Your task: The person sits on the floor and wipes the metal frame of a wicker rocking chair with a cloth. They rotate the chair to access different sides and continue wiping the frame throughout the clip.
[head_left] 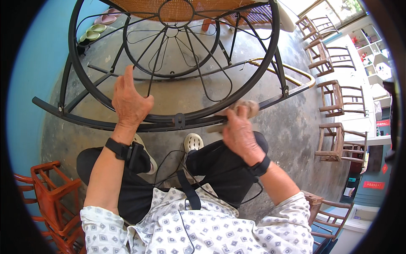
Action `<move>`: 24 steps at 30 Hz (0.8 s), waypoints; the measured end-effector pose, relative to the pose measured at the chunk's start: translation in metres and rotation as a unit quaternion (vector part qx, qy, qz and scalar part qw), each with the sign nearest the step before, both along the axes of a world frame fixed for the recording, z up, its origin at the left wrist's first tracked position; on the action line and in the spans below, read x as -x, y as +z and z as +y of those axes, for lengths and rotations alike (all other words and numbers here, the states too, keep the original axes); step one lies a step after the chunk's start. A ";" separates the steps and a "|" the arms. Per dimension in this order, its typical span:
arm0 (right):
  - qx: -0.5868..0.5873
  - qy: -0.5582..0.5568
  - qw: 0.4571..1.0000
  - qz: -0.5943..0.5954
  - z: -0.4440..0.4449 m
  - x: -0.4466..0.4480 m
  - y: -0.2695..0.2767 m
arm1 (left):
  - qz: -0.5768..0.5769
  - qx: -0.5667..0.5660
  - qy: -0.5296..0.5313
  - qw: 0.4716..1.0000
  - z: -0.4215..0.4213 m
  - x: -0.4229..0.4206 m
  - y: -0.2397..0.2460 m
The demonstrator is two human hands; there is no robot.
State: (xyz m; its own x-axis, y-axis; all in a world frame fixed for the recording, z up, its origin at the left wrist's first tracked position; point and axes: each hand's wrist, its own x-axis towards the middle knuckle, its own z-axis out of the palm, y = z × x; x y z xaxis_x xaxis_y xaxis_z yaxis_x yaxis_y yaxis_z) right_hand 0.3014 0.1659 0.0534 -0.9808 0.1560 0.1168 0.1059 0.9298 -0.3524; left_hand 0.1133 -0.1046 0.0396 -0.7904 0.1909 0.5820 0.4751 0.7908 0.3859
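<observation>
A black metal frame with round hoops and looped wire spokes, which looks like a rocking chair's base, stands before me. Woven wicker shows at its top. My left hand is at the lower left of the large hoop, its index finger raised and its thumb beside a thin spoke; how firmly it holds the frame cannot be told. My right hand grips a bunched greyish-beige cloth against the hoop's lower right part, close to the curved bottom rail. The cloth is slightly blurred.
Wooden chairs line the right side. Reddish wooden chairs stand at the lower left. Slippers lie by the blue wall. A dark cable hangs across my lap, and my shoes are just below the frame.
</observation>
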 end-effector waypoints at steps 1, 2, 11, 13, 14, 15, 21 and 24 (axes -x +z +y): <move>0.040 -0.002 0.999 -0.007 -0.017 0.000 -0.001 | -0.004 0.005 0.003 1.000 0.000 0.000 0.000; 0.095 -0.026 0.995 -0.008 -0.032 0.002 -0.002 | -0.014 0.007 0.004 1.000 -0.001 -0.001 0.001; 0.167 0.085 0.982 -0.025 -0.069 -0.016 0.001 | -0.013 -0.002 -0.011 1.000 -0.011 0.006 -0.002; 0.082 0.087 0.993 -0.004 -0.056 -0.016 0.000 | 0.002 -0.006 -0.021 1.000 -0.013 0.009 -0.004; 0.031 0.064 0.997 0.003 -0.038 -0.014 0.001 | 0.014 -0.009 -0.027 1.000 -0.014 0.011 -0.004; -0.017 0.047 0.999 0.019 -0.015 -0.013 0.002 | 0.025 -0.012 -0.031 0.999 -0.014 0.013 -0.005; -0.154 -0.147 0.976 0.043 0.117 -0.020 0.034 | 0.010 -0.003 -0.023 1.000 -0.017 0.018 -0.004; -0.127 -0.206 0.968 0.062 0.126 -0.020 0.033 | -0.020 0.004 -0.022 1.000 -0.016 0.017 -0.001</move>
